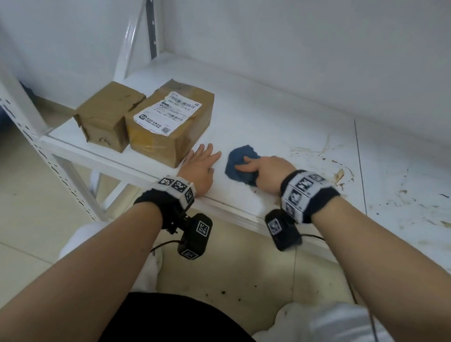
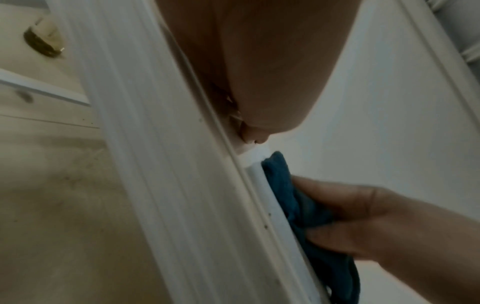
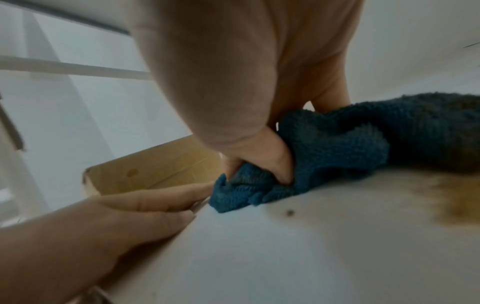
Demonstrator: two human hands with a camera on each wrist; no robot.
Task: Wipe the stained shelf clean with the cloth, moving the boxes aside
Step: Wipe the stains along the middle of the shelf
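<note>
White shelf: two cardboard boxes sit side by side at its left end, the smaller box outermost, the labelled box touching it. Left hand lies flat on the shelf, fingers straight, holding nothing, just beside the labelled box. Right hand grips a bunched blue cloth, thumb and fingers curled into its folds, cloth pressed on the shelf. Brown stains lie to the right of the cloth, near the front edge.
</note>
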